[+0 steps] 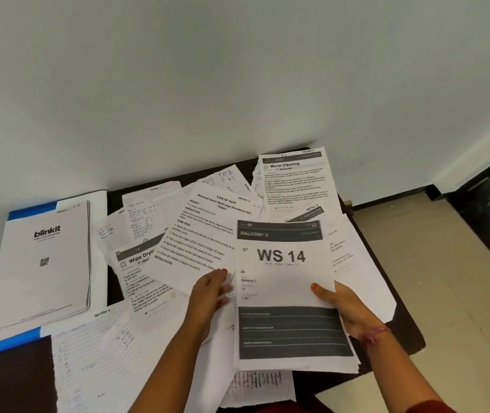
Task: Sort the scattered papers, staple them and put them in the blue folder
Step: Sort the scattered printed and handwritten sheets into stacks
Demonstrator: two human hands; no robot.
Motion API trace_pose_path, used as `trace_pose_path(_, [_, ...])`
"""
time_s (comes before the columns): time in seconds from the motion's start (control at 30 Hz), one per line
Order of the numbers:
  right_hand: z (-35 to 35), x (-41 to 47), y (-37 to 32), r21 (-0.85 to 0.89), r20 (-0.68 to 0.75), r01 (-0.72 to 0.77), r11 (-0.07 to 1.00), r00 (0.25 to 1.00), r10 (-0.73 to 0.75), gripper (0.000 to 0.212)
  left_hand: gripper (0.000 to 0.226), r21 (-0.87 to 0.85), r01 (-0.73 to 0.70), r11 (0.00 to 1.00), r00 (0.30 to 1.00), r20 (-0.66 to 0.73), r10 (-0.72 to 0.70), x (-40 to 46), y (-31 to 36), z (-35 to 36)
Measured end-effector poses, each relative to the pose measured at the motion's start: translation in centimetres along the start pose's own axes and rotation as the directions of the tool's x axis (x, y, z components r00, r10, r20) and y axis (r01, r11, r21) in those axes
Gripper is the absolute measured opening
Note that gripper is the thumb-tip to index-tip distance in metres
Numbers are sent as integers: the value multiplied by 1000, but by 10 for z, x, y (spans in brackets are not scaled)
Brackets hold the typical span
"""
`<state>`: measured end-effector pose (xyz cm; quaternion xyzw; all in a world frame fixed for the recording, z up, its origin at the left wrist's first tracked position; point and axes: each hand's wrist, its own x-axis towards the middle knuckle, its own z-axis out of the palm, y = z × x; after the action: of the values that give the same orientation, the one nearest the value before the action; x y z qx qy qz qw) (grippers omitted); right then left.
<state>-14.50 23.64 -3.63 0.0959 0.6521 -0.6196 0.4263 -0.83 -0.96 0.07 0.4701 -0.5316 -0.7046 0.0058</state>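
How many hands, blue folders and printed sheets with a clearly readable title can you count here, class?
Hands: 2, left hand and right hand
Blue folder: 1
Titled sheets: 5, blinkit sheet, Wipe Drying sheet, Task ID sheet, Mirror Cleaning sheet, WS 14 sheet
Total: 8
Other sheets are too hidden to count.

Blue folder (30, 212), black-printed white papers (282, 281)

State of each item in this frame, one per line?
WS 14 sheet: on top of a stack, gripped by right hand.
Left hand: flat on loose papers.
Blue folder: shut, under the blinkit booklet.
Mirror Cleaning sheet: loose, unsorted.
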Motion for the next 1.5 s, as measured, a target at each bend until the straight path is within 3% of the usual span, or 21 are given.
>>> trace_pose_path(0.13, [36,-8,1,-92,130,53,994,991,-41,41,29,-30,8,1000,996,86,-5,-4,2,-13])
trace_pose_path(0.23, [64,-11,5,-141,148,99,985,986,-78,33,29,-42,19,999,999,36,-17,-4,-4,-26])
trace_pose_path(0.43, [96,-12,8,-220,175,150,964,978,-112,55,30,-22,-40,999,997,-65,38,-11,-12,-50])
trace_pose_path(0.6, [113,-15,11,-249,188,172,953,974,-127,44,31,-62,-47,997,993,-111,40,-15,-17,-70])
trace_pose_path(0.8, [132,-15,14,-164,86,195,967,979,-183,39,27,-120,-34,992,994,-108,21,-20,-29,-93])
trace_pose_path(1.07, [149,-21,24,-153,1,185,971,982,-187,22,29,-36,-10,999,999,-52,8,-28,-47,-107])
trace_pose_path(1.27, [175,-24,40,-169,6,183,968,983,-185,27,32,-76,-42,996,997,-71,37,-30,-54,-126])
trace_pose_path(1.5, [206,-24,39,-298,-52,345,890,925,-376,43,32,-6,-108,994,991,-84,107,-27,-54,-156])
